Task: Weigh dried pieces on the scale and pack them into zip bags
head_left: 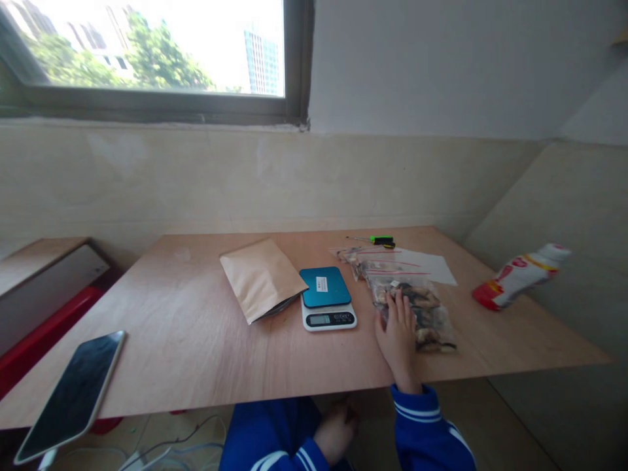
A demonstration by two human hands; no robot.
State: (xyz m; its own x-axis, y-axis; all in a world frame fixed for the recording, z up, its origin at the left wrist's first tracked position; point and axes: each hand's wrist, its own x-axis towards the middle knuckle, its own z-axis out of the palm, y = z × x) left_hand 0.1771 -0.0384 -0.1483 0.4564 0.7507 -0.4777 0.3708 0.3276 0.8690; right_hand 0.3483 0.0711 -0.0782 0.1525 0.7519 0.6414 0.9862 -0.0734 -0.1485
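Rested right hand (398, 337) on zip bag (422, 314) at 3 o'clock from kitchen scale (326, 288), fingers apart, unclamped; looked soft, light, best pinched at top edge.

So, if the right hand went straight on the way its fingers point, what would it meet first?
The right hand meets the clear plastic zip bag of dark dried pieces, already under its fingers; beyond it, probably smaller red-zip plastic bags, though depth is unclear.

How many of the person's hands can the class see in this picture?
2: the right hand rests on a zip-top bag of dark pieces on the plywood table; the left hand is below the table's front edge.
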